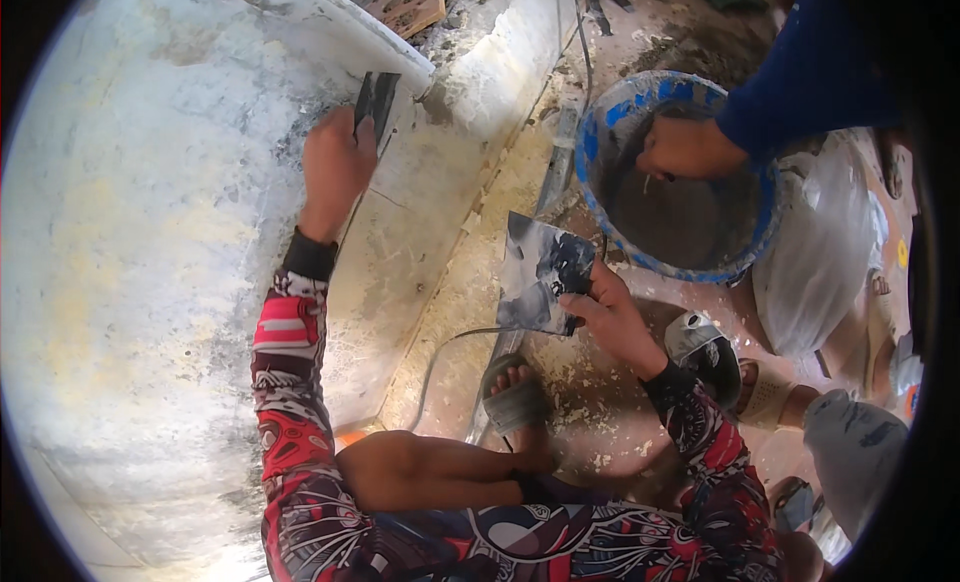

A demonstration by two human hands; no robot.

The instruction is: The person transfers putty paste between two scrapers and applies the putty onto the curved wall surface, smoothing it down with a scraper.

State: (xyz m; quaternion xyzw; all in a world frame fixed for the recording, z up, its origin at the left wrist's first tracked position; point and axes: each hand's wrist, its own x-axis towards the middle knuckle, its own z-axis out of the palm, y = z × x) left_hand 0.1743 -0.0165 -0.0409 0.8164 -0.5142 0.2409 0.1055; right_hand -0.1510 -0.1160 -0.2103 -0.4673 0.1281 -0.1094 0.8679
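Observation:
My left hand is closed around a dark flat scraper, held at the edge of a whitish, stained curved surface. Lower and to the right, my right hand pinches a thin square plate by its right edge. Dark grey paste is smeared over the plate's face. Beyond that hand stands a bucket with a blue, paste-crusted rim. Grey paste lies inside it, and another person's hand reaches in from a blue sleeve.
A pale ledge runs beside the curved surface, with a thin cable across it. Right of my right hand sits a dark, paste-splashed container. A whitish plastic sack leans by the bucket. Another person's leg is at lower right.

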